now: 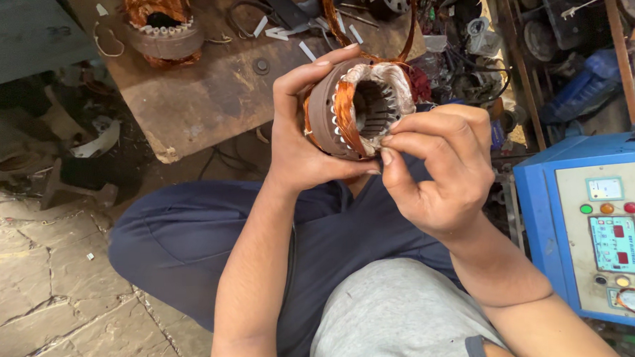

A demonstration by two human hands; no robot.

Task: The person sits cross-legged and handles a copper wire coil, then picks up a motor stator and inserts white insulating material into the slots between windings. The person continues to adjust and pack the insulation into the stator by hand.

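My left hand (298, 140) wraps around a round motor stator (354, 107), a brown slotted steel core with copper windings and white insulation paper at its rim. Its open bore faces me. My right hand (440, 171) is at the stator's lower right edge, thumb and forefinger pinched on the winding or paper there. A strand of copper wire (412, 27) runs upward from the stator. Both hands are raised above my lap, which is covered by dark blue trousers.
A low worn wooden bench (209, 98) ahead carries a second copper-wound stator (163, 32), white paper strips (270, 29) and tools. A blue machine (600, 225) with a panel of lights and meters stands at right. Motor parts clutter the far right. Stone floor (40, 294) at left.
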